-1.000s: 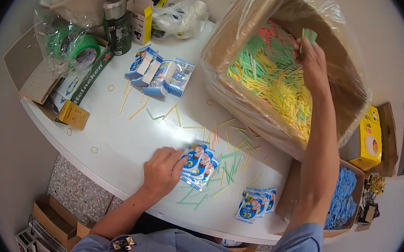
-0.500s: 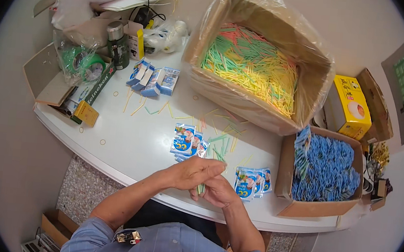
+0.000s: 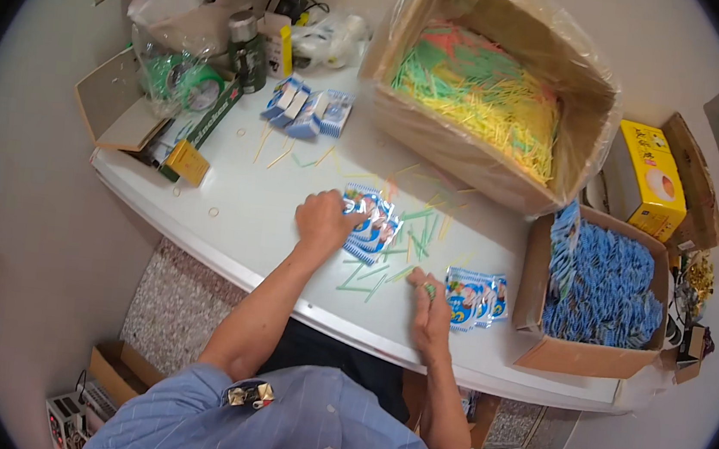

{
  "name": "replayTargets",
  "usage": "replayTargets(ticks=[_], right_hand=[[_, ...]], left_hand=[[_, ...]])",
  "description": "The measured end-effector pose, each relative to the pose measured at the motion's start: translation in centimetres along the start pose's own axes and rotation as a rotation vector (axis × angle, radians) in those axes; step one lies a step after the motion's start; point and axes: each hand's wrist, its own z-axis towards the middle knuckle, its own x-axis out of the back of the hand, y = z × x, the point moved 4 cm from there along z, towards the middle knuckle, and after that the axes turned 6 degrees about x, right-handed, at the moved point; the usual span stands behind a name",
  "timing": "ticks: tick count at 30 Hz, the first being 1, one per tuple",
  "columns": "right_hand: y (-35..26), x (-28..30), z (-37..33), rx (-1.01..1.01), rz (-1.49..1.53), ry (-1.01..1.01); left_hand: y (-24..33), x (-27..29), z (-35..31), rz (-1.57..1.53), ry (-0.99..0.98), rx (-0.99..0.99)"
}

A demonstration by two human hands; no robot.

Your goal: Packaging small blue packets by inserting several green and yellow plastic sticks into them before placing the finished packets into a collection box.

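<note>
Near the worktop's front edge, the right hand curls closed round sticks; the left hand, half-curled, touches mid-worktop packets, its grip unclear. Light pressure should keep packets uncreased and sticks unbent.

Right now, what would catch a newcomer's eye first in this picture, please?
Probably the large plastic-lined carton of coloured sticks, at the top, right of centre. Below it to the right, a smaller carton holds many blue packets. Near the centre, the left hand touches blue-and-white sachets, and the right hand holds green sticks.
</note>
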Motion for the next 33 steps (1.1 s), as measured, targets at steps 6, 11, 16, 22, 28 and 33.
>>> replayTargets(ticks=[6,11,16,22,28,33], right_hand=[[1.5,-0.2,0.1,-0.044,0.140,0.069],[1.5,0.0,-0.1,-0.036,0.142,0.058],[1.4,0.0,-0.2,0.004,0.149,0.090],[1.1,0.3,-0.2,0.023,0.166,0.120],[1.4,0.4,0.1,-0.002,0.236,0.120],[1.6,0.7,-0.3,0.010,0.225,0.172]], left_hand=[[-0.4,0.0,-0.7,-0.057,0.157,-0.021],[-1.0,-0.4,-1.7,0.071,0.335,-0.143],[-1.2,-1.0,-1.4,-0.115,0.272,-0.174],[-2.4,-0.9,0.2,-0.130,0.121,-0.188],[-4.3,0.6,0.1,-0.470,0.370,-0.313],[-2.4,3.6,-2.5,-1.127,-0.146,0.159]])
